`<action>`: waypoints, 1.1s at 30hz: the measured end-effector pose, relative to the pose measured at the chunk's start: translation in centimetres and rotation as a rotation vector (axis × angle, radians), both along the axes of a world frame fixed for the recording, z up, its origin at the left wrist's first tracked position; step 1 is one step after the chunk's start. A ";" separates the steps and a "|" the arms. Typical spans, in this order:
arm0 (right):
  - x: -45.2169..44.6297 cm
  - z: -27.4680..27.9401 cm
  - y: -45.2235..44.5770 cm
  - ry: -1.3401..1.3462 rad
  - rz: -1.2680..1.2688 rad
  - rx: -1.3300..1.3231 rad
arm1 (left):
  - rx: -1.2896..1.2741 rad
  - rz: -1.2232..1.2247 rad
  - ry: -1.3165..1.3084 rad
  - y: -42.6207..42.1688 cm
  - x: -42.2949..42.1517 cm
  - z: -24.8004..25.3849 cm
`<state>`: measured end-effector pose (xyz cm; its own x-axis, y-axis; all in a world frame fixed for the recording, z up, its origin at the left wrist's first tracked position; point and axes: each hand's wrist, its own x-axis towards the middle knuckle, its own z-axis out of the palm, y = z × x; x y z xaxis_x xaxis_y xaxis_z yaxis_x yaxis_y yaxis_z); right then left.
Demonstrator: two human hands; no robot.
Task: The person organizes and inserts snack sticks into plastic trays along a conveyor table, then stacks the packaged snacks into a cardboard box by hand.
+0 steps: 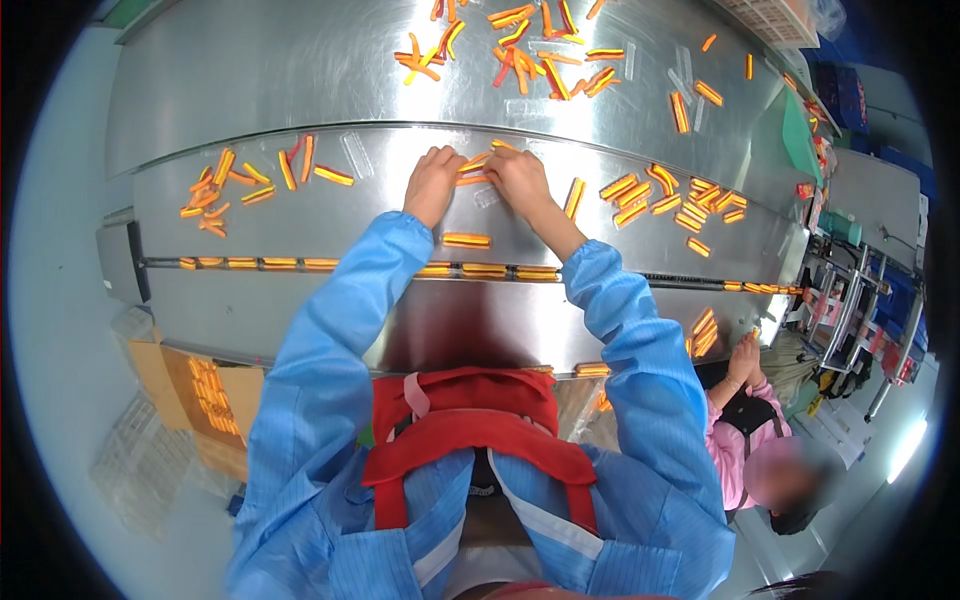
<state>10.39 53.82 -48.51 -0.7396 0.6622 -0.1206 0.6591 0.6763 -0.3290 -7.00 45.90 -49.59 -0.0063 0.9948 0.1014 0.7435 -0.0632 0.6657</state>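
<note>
Both of my hands meet over the middle of the steel table. My left hand has its fingers closed on the left end of a few orange and yellow sticks. On the right end of the same sticks, the fingers of my right hand are pressed together. A clear plastic tray lies just below my fingers. Nearer to me rests a filled tray of sticks. Another orange and yellow bundle is to the right of my right hand.
A narrow conveyor carrying bundles crosses in front of me. Loose sticks lie at left, packed bundles at right, more sticks on the far surface. An open carton stands lower left. A co-worker is at lower right.
</note>
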 end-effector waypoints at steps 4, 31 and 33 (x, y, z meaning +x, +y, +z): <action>0.3 -0.8 -0.4 0.074 0.023 0.083 | -0.017 0.047 0.030 -0.1 0.5 0.1; -3.2 -0.9 -0.8 0.059 0.020 0.354 | 0.061 -0.017 0.211 0.1 1.9 -1.2; -2.2 -0.9 -0.6 0.049 0.017 0.353 | 0.076 -0.040 0.204 0.3 2.1 -1.2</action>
<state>8.18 53.21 -49.43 -0.7500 0.6443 0.1492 0.6361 0.7646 -0.1043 -4.90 46.22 -50.80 0.0617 0.9833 0.1711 0.8581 -0.1398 0.4940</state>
